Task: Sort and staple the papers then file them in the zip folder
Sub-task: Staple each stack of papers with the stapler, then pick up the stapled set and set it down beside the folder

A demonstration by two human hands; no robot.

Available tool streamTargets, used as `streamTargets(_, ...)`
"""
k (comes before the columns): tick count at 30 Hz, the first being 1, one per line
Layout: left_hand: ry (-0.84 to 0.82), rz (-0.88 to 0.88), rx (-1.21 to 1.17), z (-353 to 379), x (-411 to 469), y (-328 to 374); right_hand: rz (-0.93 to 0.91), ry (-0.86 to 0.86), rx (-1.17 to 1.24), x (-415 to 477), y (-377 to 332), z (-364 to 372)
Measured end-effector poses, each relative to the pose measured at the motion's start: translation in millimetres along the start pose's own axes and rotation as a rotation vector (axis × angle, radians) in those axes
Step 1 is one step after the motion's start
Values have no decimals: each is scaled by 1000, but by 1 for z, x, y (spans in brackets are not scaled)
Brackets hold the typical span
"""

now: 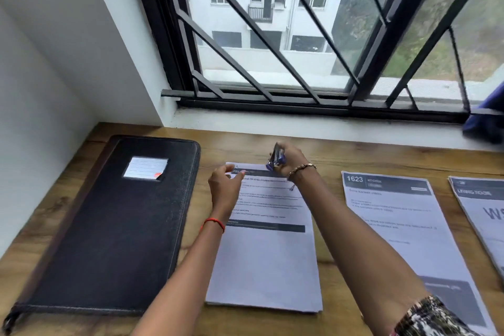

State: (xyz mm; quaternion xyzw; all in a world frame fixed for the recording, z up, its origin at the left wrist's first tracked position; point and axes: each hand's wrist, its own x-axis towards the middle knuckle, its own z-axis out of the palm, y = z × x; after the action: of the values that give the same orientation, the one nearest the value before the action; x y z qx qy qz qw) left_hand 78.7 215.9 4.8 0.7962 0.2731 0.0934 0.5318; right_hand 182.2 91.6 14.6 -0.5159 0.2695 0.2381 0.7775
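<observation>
While the light, floppy paper stack [267, 259] lay flat on the desk [327, 153] just right of the zip folder [114, 226], the left hand [226, 189] pinched its far-left corner in a curled grip, a sound hold against sliding sheets, and the right hand [290, 162] had its grip closed round the small rigid stapler [276, 159] at the far edge

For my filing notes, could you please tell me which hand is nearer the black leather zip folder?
Left. The left hand pinches the white paper stack just right of the black zip folder; the right hand holds a blue stapler farther right.
</observation>
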Motion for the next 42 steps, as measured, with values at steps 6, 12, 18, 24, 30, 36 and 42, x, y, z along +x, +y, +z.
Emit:
streamTargets(6,-227,-19,-229,45,-38,39,36,-173,-369,-61,-11,-66)
streamTargets(12,-669,-307,-453,113,-83,67,-42,-191,-492,-119,-31,-161)
streamTargets(18,-953,-366,-434,191,-156,91,-182,20,-372,-168,-60,-285)
streamTargets(24,-1090,-433,-468,312,-259,125,-382,406,-127,-200,-74,-426)
streamTargets(30,-1037,-530,-543,422,-372,149,-399,760,-239,-208,-78,-537)
streamTargets(36,-1034,-500,-541,479,-437,165,-361,911,-464,-228,-96,-607)
streamTargets(42,-871,-333,-384,500,-428,162,-297,975,-708,-217,-106,-667)
